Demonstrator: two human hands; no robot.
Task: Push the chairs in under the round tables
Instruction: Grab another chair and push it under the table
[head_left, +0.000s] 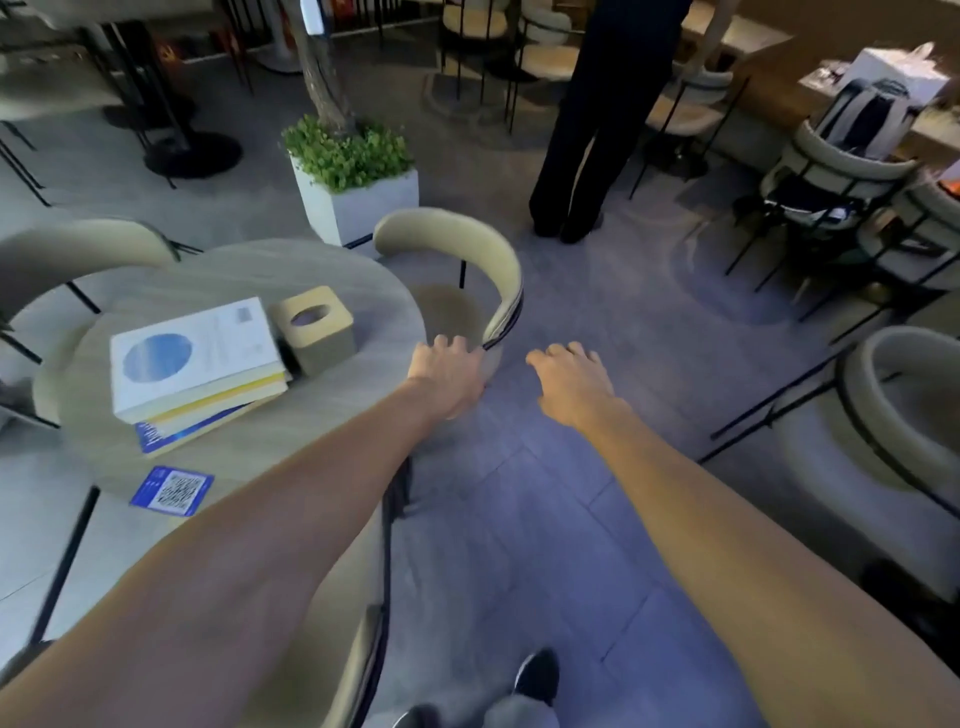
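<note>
here, seen from the head camera, a round table (218, 291) carries a stack of books (197, 364), a tissue box (317, 327) and a blue qr card (171, 491). the cream chair (467, 260) with curved backrest stands at the table's far right edge, its seat partly under the top, its back toward the open floor. the left hand (449, 371) rests on the near end of the backrest, fingers curled over the rim in a light hold. the right hand (571, 384) hovers just beside it over the floor, fingers loosely spread, gripping nothing. judgement: the step in hand is seating this chair fully beneath the table. done well, both hands take the backrest, one on each side of its curve, and press evenly toward the table centre so the legs slide straight rather than pivot. a push from one end alone may swing the chair sideways. a standing person (597, 130) and a white planter (358, 202) lie beyond, well apart from the chair's path.
</note>
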